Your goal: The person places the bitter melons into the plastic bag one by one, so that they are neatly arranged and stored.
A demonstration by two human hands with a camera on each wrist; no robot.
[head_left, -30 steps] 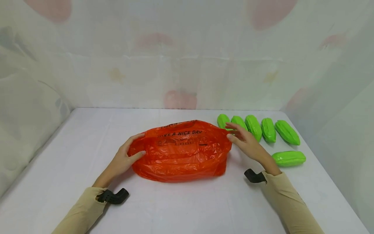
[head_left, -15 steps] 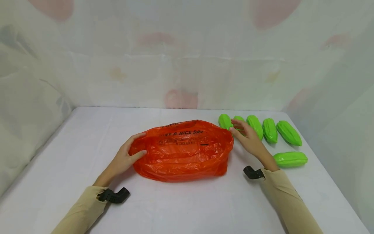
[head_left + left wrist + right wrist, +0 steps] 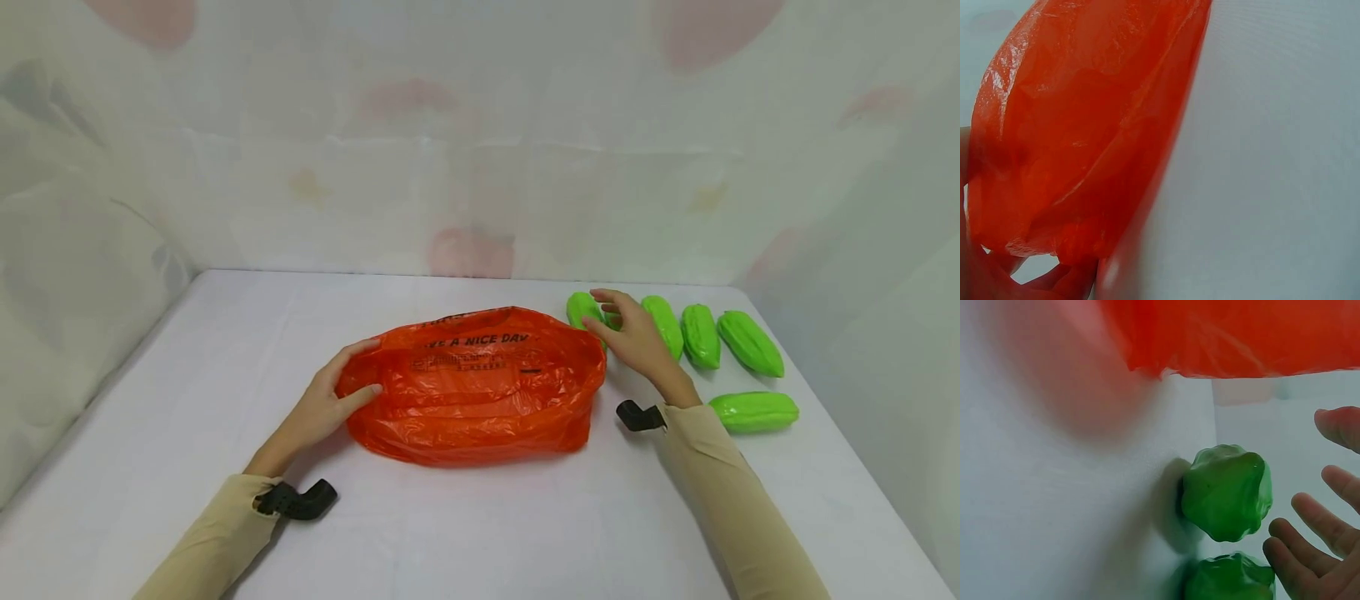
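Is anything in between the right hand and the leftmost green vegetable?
Nothing visible stands in the way: the right wrist view shows open space between the right hand and the leftmost vegetable. In the head view, the bag hides the vegetable's near end, but lies left of the hand.

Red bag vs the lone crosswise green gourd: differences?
Size: the red bag is much larger than the green gourd.
Look: the bag is red with dark print; the gourd is plain bright green.
Form: the bag is thin, creased and open-mouthed; the gourd is plump.
Contact: the left hand holds the bag; no hand touches the gourd.
Both have a shiny surface.
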